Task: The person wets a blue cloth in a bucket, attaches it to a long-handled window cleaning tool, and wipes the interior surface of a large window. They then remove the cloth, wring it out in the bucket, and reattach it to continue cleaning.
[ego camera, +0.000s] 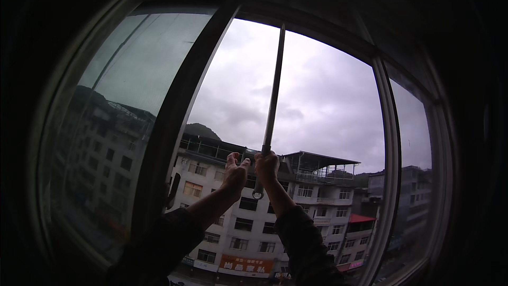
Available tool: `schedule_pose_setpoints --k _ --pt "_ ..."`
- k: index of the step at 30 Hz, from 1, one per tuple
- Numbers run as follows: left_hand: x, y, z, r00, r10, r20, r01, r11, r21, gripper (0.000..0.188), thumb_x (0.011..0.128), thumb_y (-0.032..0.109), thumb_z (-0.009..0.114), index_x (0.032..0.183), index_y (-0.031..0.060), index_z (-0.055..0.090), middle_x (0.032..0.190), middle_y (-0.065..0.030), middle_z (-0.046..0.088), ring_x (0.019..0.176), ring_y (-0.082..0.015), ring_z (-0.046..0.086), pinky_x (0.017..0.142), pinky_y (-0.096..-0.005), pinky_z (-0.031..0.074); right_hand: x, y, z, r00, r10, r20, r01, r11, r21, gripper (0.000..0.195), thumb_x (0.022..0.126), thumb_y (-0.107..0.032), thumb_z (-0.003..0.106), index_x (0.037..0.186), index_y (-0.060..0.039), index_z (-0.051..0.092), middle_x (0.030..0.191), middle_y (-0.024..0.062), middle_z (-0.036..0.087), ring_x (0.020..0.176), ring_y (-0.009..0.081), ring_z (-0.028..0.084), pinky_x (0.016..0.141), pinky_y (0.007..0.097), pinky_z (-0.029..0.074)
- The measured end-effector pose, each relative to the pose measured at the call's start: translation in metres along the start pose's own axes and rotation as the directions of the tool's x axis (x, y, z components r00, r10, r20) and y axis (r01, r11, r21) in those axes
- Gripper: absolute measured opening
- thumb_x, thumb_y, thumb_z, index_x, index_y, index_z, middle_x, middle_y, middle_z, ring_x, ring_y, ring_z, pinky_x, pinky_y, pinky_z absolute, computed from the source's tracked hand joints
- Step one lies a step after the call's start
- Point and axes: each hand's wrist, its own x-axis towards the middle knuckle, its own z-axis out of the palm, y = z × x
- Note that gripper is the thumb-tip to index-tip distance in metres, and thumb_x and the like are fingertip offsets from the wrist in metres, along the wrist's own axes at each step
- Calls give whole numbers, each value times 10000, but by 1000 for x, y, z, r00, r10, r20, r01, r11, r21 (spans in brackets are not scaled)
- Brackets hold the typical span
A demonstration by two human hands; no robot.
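Note:
My right hand (266, 163) is closed around the grip of a long metal pole (274, 91), just above the ring at its lower end. The pole stands nearly upright in front of the window opening, and its top reaches close to the upper frame (313, 39). To the left of the grip, my left hand (235, 171) is raised with its fingers apart and slightly bent, holding nothing. Dark sleeves cover both forearms.
A thick window upright (174, 107) with a glass pane (131, 71) stands at left, and another upright (391, 127) at right. A dark handle (174, 191) sits low on the left upright. Outside are multi-storey buildings (244, 224), hills and cloudy sky.

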Motion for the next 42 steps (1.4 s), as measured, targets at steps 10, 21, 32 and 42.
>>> schedule_pose_setpoints --k 10,21,32,42 --pt "26 -24 31 969 -241 52 234 966 114 508 896 312 520 1291 50 337 1308 -194 419 1199 -324 429 998 -385 319 -162 41 -35 997 61 47 -60 998 -20 161 762 -166 593 761 -17 530 552 117 552 475 231 584 432 354 466" --pt "-28 -135 37 804 -403 438 497 859 -123 238 842 190 651 909 110 437 708 -11 477 616 -124 464 579 -282 419 -280 88 -65 986 147 77 -137 983 -124 272 770 -306 619 777 -53 520 647 150 567 641 359 592 562 410 468" --pt "-104 -192 5 752 -520 404 611 780 -134 191 853 144 629 909 136 447 732 -19 478 636 -139 485 565 -294 423 -373 131 -82 921 323 217 -281 938 -204 245 730 -247 628 761 -25 529 638 158 568 642 363 585 587 425 468" --pt "-62 -148 9 810 -425 404 496 864 -85 208 898 263 547 1027 131 451 844 -27 510 808 -150 514 697 -311 390 -308 101 -63 974 181 138 -173 983 -67 231 751 -240 624 754 -36 516 609 178 543 618 400 576 527 419 459"
